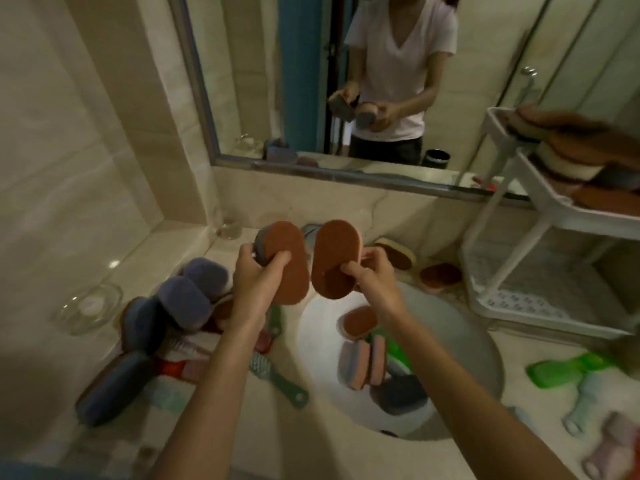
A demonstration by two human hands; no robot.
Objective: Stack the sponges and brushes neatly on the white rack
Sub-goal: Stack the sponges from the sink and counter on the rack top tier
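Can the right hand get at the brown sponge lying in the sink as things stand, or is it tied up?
Probably not right away. The right hand is shut on an upright brown sponge, so it has no free fingers. The path itself looks open: the sponge in the sink lies uncovered just below that hand.

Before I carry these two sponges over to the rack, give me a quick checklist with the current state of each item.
1. Left hand grips its brown sponge: ok.
2. Right hand grips the other brown sponge: ok.
3. The two held sponges are apart: ok.
4. White rack in view at the right: ok.
5. Free room on the middle shelf: cannot tell, sponges are already piled there.
6. Bottom shelf bare: ok.
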